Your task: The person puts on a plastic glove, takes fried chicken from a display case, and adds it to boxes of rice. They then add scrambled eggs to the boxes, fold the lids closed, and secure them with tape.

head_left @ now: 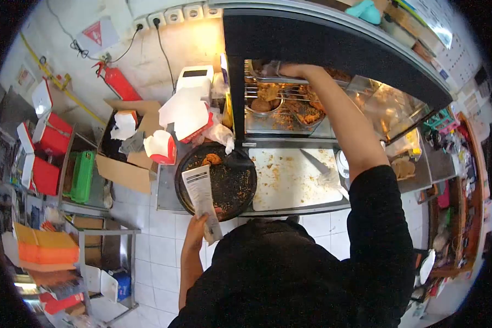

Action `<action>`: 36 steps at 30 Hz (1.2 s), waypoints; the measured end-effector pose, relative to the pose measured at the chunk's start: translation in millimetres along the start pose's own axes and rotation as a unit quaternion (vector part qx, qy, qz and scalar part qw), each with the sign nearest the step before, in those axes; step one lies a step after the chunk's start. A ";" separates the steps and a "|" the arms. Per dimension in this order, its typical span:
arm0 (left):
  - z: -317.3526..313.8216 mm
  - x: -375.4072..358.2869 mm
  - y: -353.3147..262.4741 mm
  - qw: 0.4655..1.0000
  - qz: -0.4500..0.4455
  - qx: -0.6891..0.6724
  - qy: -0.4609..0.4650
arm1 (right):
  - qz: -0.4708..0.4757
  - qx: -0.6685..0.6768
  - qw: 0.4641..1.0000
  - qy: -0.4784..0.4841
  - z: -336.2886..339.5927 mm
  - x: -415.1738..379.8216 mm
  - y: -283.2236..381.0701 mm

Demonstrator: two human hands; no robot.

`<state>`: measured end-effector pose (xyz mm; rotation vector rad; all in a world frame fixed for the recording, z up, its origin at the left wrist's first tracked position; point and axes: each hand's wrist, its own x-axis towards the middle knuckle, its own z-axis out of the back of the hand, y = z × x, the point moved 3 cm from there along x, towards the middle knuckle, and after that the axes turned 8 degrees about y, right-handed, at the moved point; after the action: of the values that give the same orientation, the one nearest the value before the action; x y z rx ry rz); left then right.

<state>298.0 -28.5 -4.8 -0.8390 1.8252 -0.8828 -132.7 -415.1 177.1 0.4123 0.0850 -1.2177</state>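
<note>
My left hand (198, 223) holds a long printed paper slip (200, 191) by its lower part, over a round black tray (232, 186) with crumbs and a fried piece (211, 159) on it. My right arm reaches into the lit food cabinet (290, 128), and my right hand (294, 71) is at the upper shelf, its fingers mostly hidden by the cabinet's frame. Beneath it, fried food (306, 112) and a round metal bowl (264, 104) sit on the lower level. A white cutting board (279, 186) with crumbs and a knife (315, 162) lies in front of the cabinet.
Red and white boxes (185, 117) stand left of the cabinet, beside an open cardboard box (123, 176). A fire extinguisher (118, 82) hangs on the wall. At the left are a green crate (82, 176) and a metal frame (108, 232); shelves (464, 202) stand at the right.
</note>
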 end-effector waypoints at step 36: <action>-225.6 177.7 -145.4 0.924 -0.246 -0.205 0.207 | -0.228 -0.058 0.833 -0.500 -270.6 -425.0 -145.8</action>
<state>53.8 -200.9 114.6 -1.5168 2.2575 -1.0645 -375.2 18.4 8.7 -0.4217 -0.6814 -1.7596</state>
